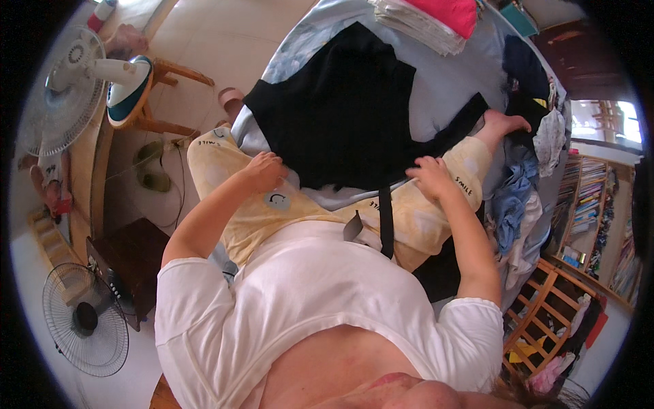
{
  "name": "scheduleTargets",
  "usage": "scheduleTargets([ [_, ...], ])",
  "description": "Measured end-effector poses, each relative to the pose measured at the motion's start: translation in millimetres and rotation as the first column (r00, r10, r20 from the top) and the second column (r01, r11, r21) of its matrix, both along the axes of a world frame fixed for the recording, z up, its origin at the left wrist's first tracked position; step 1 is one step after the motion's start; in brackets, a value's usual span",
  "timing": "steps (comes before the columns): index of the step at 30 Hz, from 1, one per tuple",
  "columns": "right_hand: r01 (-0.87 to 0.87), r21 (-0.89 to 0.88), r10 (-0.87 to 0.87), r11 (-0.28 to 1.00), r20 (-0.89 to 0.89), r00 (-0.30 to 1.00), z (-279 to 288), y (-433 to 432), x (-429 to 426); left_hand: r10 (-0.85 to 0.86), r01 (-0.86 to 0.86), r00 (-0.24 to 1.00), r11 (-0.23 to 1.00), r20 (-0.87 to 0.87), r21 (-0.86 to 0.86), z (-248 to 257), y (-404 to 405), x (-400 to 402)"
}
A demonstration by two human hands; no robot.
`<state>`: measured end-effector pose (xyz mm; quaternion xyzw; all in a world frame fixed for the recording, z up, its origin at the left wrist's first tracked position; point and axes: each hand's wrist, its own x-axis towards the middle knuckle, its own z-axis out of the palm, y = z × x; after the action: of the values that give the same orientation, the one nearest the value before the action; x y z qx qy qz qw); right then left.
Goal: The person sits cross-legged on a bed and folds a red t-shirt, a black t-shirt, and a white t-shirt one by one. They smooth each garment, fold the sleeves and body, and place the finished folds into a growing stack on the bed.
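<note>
A black garment (pixel 337 112) lies spread over a light blue bed sheet (pixel 449 82) in front of me, with a black sleeve or strip (pixel 460 122) reaching right beside my foot. My left hand (pixel 266 173) is at the garment's lower left edge, over my yellow trousers (pixel 240 204). Near its lower right edge is my right hand (pixel 428 176), fingers partly bent. Whether either hand grips the cloth cannot be told. A black strap (pixel 387 222) hangs from the garment's near edge over my lap, beside a small grey tag or flap (pixel 352 227).
Folded white cloths (pixel 419 25) with a pink one (pixel 452 13) lie at the far edge. Crumpled clothes (pixel 513 204) lie on the right. Left are a fan (pixel 66 92) on a wooden stool (pixel 168 125), another fan (pixel 86 319), green slippers (pixel 153 166) and a person (pixel 51 179).
</note>
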<state>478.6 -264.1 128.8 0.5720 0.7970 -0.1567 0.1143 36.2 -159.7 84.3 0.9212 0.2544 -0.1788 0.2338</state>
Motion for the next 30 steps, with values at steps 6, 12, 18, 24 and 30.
scheduleTargets([
  [6, 0.171, -0.243, -0.257, 0.955, -0.384, 0.887, -48, 30, -70, 0.305, -0.344, 0.917, 0.931, 0.257, 0.123, 2, -9, 24],
  [12, -0.056, -0.025, 0.051, 0.998, -0.159, 0.986, -65, 8, -138, 0.075, -0.146, 0.984, 0.860, 0.162, 0.489, -17, -7, 18],
  [18, -0.034, -0.076, 0.018, 0.997, -0.203, 0.979, -81, 10, -135, 0.145, -0.138, 0.989, 0.956, -0.007, 0.260, -25, 21, 18],
  [24, -0.100, -0.403, 0.001, 0.910, -0.239, 0.971, -57, 0, -130, 0.044, -0.069, 0.983, 0.988, -0.180, -0.138, -8, 21, 12],
  [30, 0.290, -0.162, -0.331, 0.943, -0.540, 0.774, -58, 69, -90, 0.324, -0.296, 0.896, 0.946, 0.302, -0.134, -4, 64, 66],
])
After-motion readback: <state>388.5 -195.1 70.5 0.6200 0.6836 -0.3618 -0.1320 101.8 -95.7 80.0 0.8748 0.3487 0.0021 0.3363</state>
